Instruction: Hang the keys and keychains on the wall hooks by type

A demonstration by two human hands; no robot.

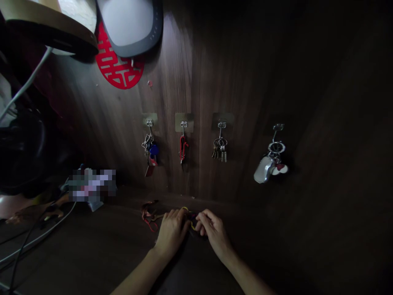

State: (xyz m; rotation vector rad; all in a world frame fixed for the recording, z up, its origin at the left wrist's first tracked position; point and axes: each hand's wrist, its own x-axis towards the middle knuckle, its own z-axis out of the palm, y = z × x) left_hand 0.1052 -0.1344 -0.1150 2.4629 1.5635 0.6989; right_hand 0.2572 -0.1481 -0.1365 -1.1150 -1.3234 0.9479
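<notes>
Low on the dark wooden surface, my left hand (172,229) is closed with its back upward, its fingers around part of a thin yellow cord (193,226). My right hand (214,229) faces it closely, thumb and forefinger pinched together beside the cord. What the right fingers grip is hidden. A small dark bundle sits in the shadow between both hands, too dim to identify. Just left of my left hand lies a tangle of red cord (149,216).
Several hooks on the wooden panel carry a keyring with a blue tag (149,148), a red carabiner (183,148), a bunch of keys (220,148) and a keyring with a silver fob (264,169). Cables (46,233) run along the left. A red paper cutout (119,69) hangs above.
</notes>
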